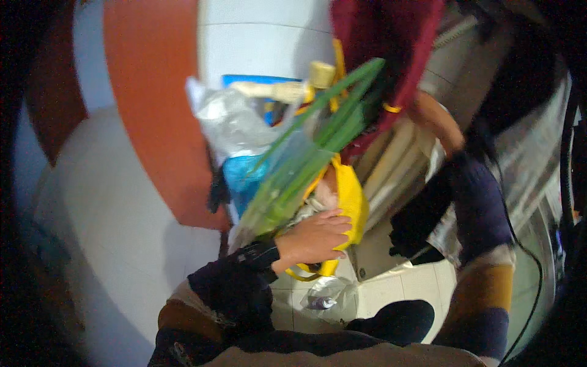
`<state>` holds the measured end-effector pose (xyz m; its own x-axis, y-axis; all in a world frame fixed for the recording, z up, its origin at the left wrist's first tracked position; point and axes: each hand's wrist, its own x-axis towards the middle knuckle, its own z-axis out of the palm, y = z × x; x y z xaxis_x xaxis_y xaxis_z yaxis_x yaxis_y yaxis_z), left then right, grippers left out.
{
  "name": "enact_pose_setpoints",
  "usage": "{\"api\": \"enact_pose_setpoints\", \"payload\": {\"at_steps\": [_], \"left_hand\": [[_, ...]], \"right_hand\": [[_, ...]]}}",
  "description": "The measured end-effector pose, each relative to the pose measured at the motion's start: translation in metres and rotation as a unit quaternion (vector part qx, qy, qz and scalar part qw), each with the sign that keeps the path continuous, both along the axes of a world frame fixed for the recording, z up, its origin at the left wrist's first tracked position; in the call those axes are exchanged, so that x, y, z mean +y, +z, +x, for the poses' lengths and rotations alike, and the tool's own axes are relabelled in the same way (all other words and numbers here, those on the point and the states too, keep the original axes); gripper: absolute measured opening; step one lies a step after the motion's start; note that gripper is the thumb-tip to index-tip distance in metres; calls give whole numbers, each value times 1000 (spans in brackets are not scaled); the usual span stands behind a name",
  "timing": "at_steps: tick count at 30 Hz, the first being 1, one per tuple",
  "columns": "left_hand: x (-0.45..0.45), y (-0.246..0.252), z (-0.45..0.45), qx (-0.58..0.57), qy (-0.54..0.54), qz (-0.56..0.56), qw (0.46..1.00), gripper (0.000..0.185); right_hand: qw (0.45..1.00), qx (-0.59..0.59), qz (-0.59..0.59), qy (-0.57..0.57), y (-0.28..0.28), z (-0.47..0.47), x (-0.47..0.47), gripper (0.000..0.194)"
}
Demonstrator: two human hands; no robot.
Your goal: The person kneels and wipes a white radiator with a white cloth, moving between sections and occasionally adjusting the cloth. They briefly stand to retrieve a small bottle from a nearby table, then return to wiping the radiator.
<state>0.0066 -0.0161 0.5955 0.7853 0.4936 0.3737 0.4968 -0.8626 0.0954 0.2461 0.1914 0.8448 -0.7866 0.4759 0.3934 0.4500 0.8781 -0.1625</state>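
My left hand (pixel 316 236) lies across the side of a yellow bag (pixel 352 199), fingers stretched over it; whether it grips the bag is unclear. Pale, crumpled contents show in the bag's mouth. Long green onions (pixel 316 158) in a clear plastic sleeve slant over the bag, beside my left wrist. Farther up and to the right, my right hand (pixel 438 119) is at the edge of a dark red cloth bag (pixel 383 50), which appears held up by it. Its fingertips are hidden behind the cloth, and blur softens this area.
Left of the onions are a translucent plastic bag (pixel 229 117) and a blue package (pixel 243 179). Cream-coloured pieces (pixel 286 91) lie above them. A red-brown panel (pixel 146 105) borders the left. A small bottle in clear plastic (pixel 324 302) lies on the tiled floor. A black cable (pixel 532 252) runs down the right.
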Motion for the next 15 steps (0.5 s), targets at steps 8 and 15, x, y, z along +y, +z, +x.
{"api": "enact_pose_setpoints", "payload": {"at_steps": [8, 15], "left_hand": [[-5, 14, 4, 19, 18, -3, 1000, 43], [-6, 17, 5, 11, 15, 5, 1000, 42]], "right_hand": [[958, -5, 284, -51, -34, 30, -58, 32], [958, -112, 84, -251, -1, -7, -43, 25]]}}
